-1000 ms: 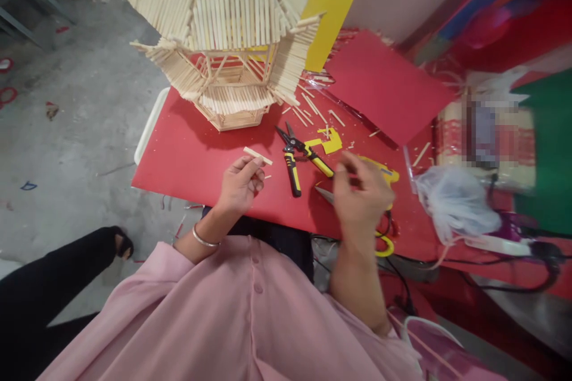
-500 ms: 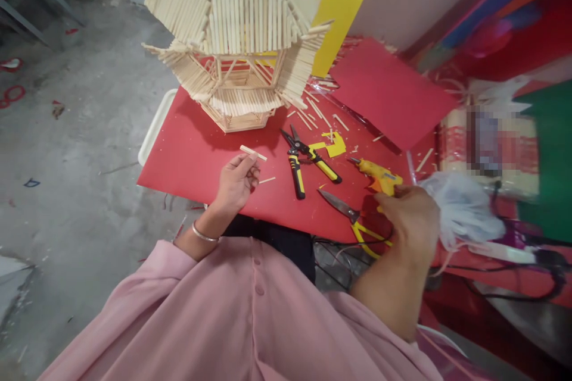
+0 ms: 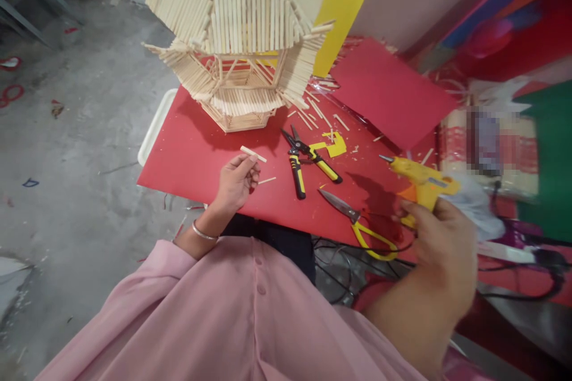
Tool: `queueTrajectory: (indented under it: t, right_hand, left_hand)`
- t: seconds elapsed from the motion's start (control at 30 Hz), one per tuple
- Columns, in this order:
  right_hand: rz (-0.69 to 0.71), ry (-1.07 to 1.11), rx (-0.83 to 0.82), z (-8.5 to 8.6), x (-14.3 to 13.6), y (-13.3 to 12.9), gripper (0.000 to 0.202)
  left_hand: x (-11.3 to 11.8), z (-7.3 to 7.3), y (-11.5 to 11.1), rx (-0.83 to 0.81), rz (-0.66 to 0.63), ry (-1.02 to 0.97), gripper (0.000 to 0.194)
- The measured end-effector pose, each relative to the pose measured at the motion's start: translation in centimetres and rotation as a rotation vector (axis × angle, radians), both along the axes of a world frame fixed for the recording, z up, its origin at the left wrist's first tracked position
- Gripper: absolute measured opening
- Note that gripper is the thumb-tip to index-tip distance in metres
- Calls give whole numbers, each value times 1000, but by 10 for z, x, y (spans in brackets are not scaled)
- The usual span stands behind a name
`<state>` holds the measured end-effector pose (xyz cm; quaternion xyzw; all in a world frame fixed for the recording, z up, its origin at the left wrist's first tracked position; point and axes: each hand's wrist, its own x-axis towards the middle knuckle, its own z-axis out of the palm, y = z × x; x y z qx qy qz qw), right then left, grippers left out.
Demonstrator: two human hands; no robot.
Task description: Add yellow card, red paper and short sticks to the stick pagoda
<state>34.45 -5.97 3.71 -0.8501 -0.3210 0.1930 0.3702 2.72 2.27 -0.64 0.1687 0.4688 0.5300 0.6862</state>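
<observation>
Between the thumb and fingers of my left hand (image 3: 239, 178) is a short pale wooden stick piece (image 3: 253, 153), held over the front of the red table. My right hand (image 3: 442, 238) is closed round the handle of a yellow glue gun (image 3: 422, 181), raised above the table with its nozzle towards the left. A model house built of wooden sticks (image 3: 241, 30), with a tiered roof, stands beyond my left hand. Pliers with black and yellow handles (image 3: 308, 161) lie between my hands. Scissors with yellow handles (image 3: 357, 220) rest at the table's front edge.
The red table (image 3: 192, 155) carries loose sticks (image 3: 317, 110), yellow paper scraps (image 3: 335, 144) and a red sheet (image 3: 393, 95). A plastic bag (image 3: 478, 205) sits at the right. Black cables (image 3: 330, 274) hang below the front edge. A single thin stick (image 3: 267, 180) lies near my left hand.
My right hand has lifted the glue gun off the table and moved it to the right, towards me. My left hand has hardly moved and keeps the stick piece.
</observation>
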Motion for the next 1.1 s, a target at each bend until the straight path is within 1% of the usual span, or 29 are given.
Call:
queueTrajectory:
  t: [0.07,0.13,0.2,0.23,0.3,0.33,0.43,0.5,0.57,0.63,0.73,0.83,0.93,1.03,1.1]
  right_hand:
    - [-9,165,17,14,-16,-8,22]
    - [30,285,80,27,-38,-13,28]
    - [112,316,98,34,-63,-11,32]
    - [165,278,71,35,-76,-8,34]
    - [220,109,1,32,-103,5,40]
    - [237,15,-4,28,-116,14,46]
    - [364,-181,31,9,-148,47,54]
    - [432,-265,60,-6,-164,68,52]
    - [468,-333,55,-18,-174,85,47]
    - [498,-384,47,-25,-180,97,44]
    - [531,-418,33,-29,-186,104,45]
    - [534,-442,14,-31,-189,108,45]
    - [522,-472,49,-34,-191,113,45]
    - [540,-485,75,-36,-194,119,46]
    - [559,-490,59,-34,-196,122,46]
  left_hand:
    - [1,1,0,-15,4,-6,32]
    - [1,3,1,-40,12,-17,30]
    - [2,6,3,-80,24,-27,30]
    - [2,7,5,-107,31,-29,29]
    - [4,10,10,-167,56,-27,29]
    - [5,12,14,-194,76,-22,28]
    - [9,16,27,-246,139,-17,25]
    - [11,17,36,-276,164,-23,26]
    - [13,18,45,-316,182,-35,26]
    - [14,19,54,-354,199,-55,23]
    - [15,19,65,-411,233,-79,20]
    - [18,18,75,-462,259,-110,23]
    - [20,10,83,-481,262,-157,23]
    - [21,-2,89,-464,278,-203,22]
    - [21,-10,92,-434,294,-213,22]
